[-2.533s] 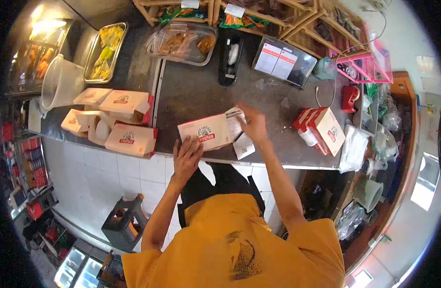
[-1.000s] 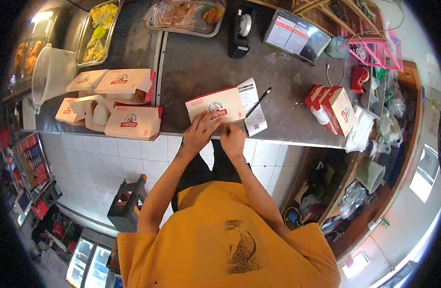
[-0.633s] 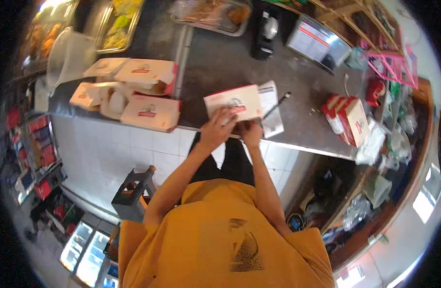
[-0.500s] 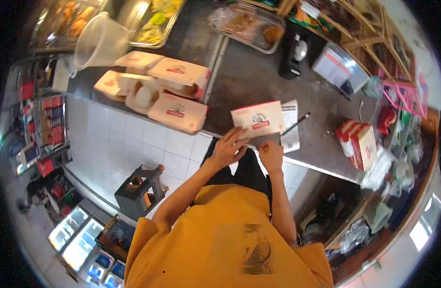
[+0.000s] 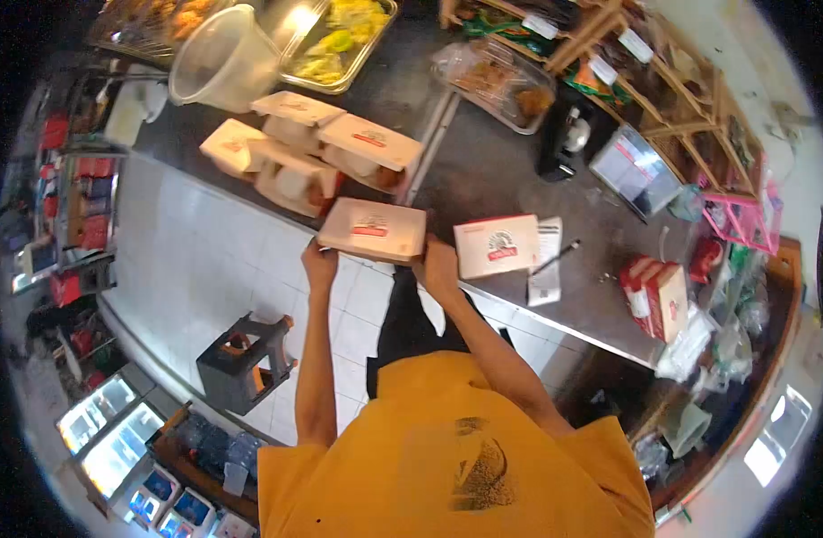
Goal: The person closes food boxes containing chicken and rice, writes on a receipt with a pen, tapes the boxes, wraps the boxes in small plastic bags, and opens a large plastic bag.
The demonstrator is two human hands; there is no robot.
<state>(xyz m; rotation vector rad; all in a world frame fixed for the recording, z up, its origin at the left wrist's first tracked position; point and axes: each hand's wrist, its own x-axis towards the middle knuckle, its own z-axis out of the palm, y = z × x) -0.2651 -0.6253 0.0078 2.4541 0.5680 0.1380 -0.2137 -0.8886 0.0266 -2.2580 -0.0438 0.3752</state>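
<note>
A white takeaway box (image 5: 395, 235) with a red logo on its lid is gripped at both ends near the counter's front edge. My left hand (image 5: 320, 266) is closed on its left end, and my right hand (image 5: 438, 266) on its right end. Behind it stand several similar boxes, among them an open box (image 5: 290, 170) with a pale rounded lump inside and a box (image 5: 371, 139) with its lid partly raised. Just right of my right hand lies another lidded box (image 5: 499, 244), overlapping a printed slip (image 5: 546, 269) with a black pen (image 5: 557, 257) on it.
A clear plastic tub (image 5: 223, 58) and a metal tray of greens (image 5: 340, 45) stand at the back left. Farther right are a plastic tray of food (image 5: 497, 81), a tablet (image 5: 636, 170), red-and-white cartons (image 5: 658, 296) and plastic bags (image 5: 689, 345). A dark stool (image 5: 241, 363) stands on the floor.
Both hands have moved left, away from the box by the slip, and now grip the front box of the left group. The view has shifted slightly.
</note>
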